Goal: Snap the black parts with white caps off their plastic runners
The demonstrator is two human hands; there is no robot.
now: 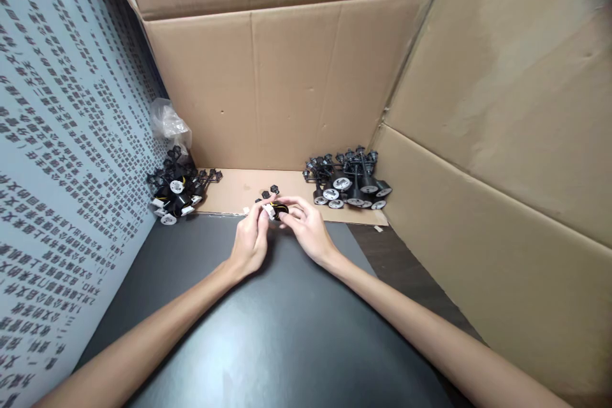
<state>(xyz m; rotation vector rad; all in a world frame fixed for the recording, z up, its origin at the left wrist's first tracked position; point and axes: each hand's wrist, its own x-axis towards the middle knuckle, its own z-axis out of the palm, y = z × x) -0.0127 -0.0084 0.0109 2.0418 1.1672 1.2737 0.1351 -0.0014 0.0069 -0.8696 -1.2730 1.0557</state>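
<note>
Both my hands meet above the far edge of the dark table. My left hand pinches the white part of a small black lamp base with a yellow wire showing on it. On its black side, the fingers of my right hand close around the same piece. The fingers partly cover it, so its full shape is hidden. Just behind the hands, small black lantern-like heads rest on the cardboard.
At the left lies a pile of black miniature lamp posts with white discs and yellow wires. A similar cluster of lamp posts lies at the right. Clear plastic sits in the left corner. Cardboard walls and a printed sheet surround the table.
</note>
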